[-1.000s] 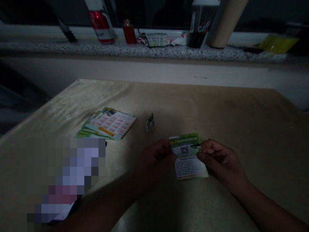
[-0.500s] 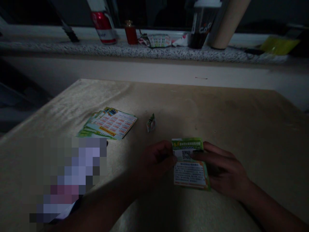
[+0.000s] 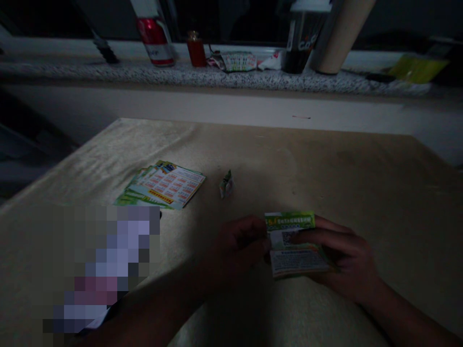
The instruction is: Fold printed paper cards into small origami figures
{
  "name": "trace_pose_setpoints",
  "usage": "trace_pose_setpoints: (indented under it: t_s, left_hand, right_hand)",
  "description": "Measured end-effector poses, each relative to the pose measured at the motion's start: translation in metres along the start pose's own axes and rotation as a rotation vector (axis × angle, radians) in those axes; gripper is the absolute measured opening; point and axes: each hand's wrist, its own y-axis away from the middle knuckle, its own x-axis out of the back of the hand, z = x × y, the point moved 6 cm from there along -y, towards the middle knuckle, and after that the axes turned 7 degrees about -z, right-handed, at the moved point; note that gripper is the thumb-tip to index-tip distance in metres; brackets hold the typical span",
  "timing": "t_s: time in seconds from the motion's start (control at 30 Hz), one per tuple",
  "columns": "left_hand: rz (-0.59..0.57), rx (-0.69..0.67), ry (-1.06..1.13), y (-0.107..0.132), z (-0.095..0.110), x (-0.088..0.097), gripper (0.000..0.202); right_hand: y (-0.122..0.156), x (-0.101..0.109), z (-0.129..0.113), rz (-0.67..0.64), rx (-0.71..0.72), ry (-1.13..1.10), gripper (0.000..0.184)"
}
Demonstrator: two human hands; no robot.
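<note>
1 card [image 3: 298, 263] btwn L/R hands [image 3: 237, 246] [image 3: 349, 260]

Tabletop [image 3: 343, 164] before sill [image 3: 202, 80]; card [image 3: 300, 264] between hands.
Left hand [image 3: 240, 246] at card's left edge, right hand [image 3: 349, 258] at its right. Beyond, to the left: paper piece [image 3: 226, 185]; farther left, card stack [image 3: 175, 187], masked item [image 3: 115, 255] on its near side. On sill, left to right: can [image 3: 155, 43], bottle [image 3: 196, 52], wrapper [image 3: 239, 61], cup [image 3: 295, 59], cylinder [image 3: 338, 41].
</note>
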Motion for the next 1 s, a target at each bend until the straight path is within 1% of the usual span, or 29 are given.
trace_pose_setpoints:
  t_s: [0.07, 0.13, 0.23, 0.3, 0.4, 0.47, 0.5, 0.57, 0.63, 0.7, 0.77, 0.83, 0.9, 0.97, 1.0]
  left_hand:
    - [-0.005, -0.019, -0.020, 0.001, 0.003, -0.001, 0.017]
    - [-0.004, -0.060, -0.096, 0.002, 0.008, -0.001, 0.016]
    - [0.017, -0.134, -0.319, 0.005, 0.014, 0.000, 0.017]
    - [0.046, -0.182, -0.477, 0.007, 0.017, 0.000, 0.014]
    - [0.108, -0.280, -0.644, 0.011, 0.025, 0.000, 0.013]
    - [0.133, -0.385, -0.708, 0.014, 0.034, -0.002, 0.024]
    - [0.128, -0.453, -0.733, 0.015, 0.039, -0.004, 0.031]
    - [0.068, -0.584, -0.787, 0.019, 0.049, -0.009, 0.042]
    - [-0.020, -0.653, -0.867, 0.021, 0.054, -0.014, 0.048]
    - [-0.098, -0.695, -0.926, 0.022, 0.055, -0.018, 0.049]
    - [-0.151, -0.765, -0.954, 0.023, 0.057, -0.023, 0.047]
    - [-0.180, -0.831, -0.959, 0.024, 0.059, -0.028, 0.043]
    - [-0.202, -0.872, -0.924, 0.024, 0.060, -0.032, 0.029]
    - [-0.206, -0.879, -0.866, 0.022, 0.062, -0.033, 0.013]
    - [-0.202, -0.870, -0.836, 0.022, 0.063, -0.033, 0.009]
  right_hand:
    - [0.000, 0.000, 0.001, 0.002, -0.021, -0.024, 0.030]
    - [0.001, 0.001, 0.004, 0.008, -0.052, -0.060, 0.028]
    - [0.004, 0.001, 0.009, 0.023, -0.108, -0.137, 0.024]
    - [0.005, 0.000, 0.014, 0.022, -0.162, -0.224, 0.019]
    - [0.008, -0.007, 0.025, -0.028, -0.285, -0.452, 0.007]
    - [0.012, -0.016, 0.033, -0.095, -0.390, -0.641, 0.013]
    - [0.014, -0.021, 0.036, -0.124, -0.440, -0.735, 0.016]
    - [0.017, -0.029, 0.040, -0.161, -0.519, -0.923, 0.018]
    - [0.021, -0.037, 0.040, -0.224, -0.579, -1.108, 0.017]
    - [0.026, -0.045, 0.039, -0.290, -0.646, -1.263, 0.018]
    - [0.031, -0.049, 0.041, -0.309, -0.713, -1.385, 0.018]
    - [0.036, -0.052, 0.041, -0.331, -0.771, -1.469, 0.023]
    - [0.038, -0.055, 0.041, -0.348, -0.801, -1.514, 0.031]
    - [0.038, -0.057, 0.042, -0.345, -0.809, -1.484, 0.037]
    - [0.036, -0.057, 0.042, -0.331, -0.801, -1.432, 0.038]
